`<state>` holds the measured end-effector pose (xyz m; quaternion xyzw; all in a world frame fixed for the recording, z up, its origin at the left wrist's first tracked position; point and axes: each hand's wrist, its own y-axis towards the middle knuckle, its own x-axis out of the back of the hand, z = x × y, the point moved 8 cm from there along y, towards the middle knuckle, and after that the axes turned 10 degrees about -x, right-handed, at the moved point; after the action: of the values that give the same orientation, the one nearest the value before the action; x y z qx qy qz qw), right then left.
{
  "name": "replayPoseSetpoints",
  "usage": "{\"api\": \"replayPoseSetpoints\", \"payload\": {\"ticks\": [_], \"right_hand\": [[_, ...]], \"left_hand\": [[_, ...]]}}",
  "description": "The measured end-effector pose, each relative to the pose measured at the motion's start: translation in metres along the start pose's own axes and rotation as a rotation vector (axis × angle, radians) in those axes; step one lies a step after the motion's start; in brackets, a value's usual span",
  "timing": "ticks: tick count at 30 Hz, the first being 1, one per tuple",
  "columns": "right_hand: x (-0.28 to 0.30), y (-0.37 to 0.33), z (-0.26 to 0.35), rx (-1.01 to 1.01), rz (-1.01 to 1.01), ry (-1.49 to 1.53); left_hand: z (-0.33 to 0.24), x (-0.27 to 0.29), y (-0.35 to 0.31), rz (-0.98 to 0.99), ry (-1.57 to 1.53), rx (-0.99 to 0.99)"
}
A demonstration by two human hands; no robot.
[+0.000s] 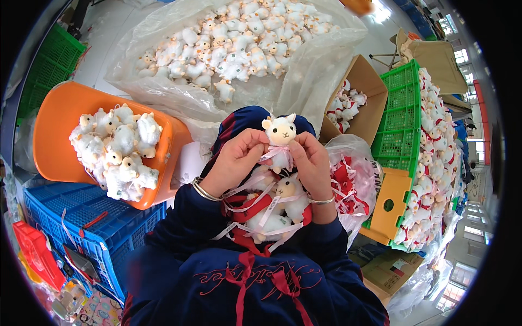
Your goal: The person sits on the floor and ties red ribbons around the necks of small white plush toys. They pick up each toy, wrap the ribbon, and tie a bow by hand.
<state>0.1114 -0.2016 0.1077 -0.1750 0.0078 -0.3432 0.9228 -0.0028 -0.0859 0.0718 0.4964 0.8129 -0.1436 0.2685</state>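
Note:
A small white plush lamb (280, 131) faces me, upright between my hands, with a pale pink ribbon (279, 152) around its neck. My left hand (239, 157) pinches the ribbon at one side of the neck. On the other side, my right hand (314, 163) grips the lamb, its thumb pressed by the ribbon; the fingers behind are partly hidden. Below, in my lap, lie more plush lambs (288, 206) among red and pale printed ribbons (261, 209).
An orange chair-like seat (60, 130) with plush lambs stands left, above a blue crate (70, 195). Ahead, a clear plastic sheet (304, 92) carries many lambs. At right are a cardboard box (370, 89), a ribbon-filled plastic bag (350, 190) and a green crate (396, 119) beside heaped lambs.

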Motion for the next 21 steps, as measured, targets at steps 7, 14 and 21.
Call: {"api": "replayPoseSetpoints", "payload": {"ticks": [7,14,21], "right_hand": [[-0.004,-0.002,0.005,0.006,-0.016,-0.088],[-0.003,0.001,0.005,0.014,-0.058,-0.081],[0.0,0.005,0.006,-0.044,-0.052,-0.183]], "left_hand": [[0.004,0.0,0.001,0.037,0.178,0.049],[-0.011,-0.016,0.002,0.083,0.314,-0.009],[-0.021,-0.015,0.007,0.15,0.579,-0.053]]}}
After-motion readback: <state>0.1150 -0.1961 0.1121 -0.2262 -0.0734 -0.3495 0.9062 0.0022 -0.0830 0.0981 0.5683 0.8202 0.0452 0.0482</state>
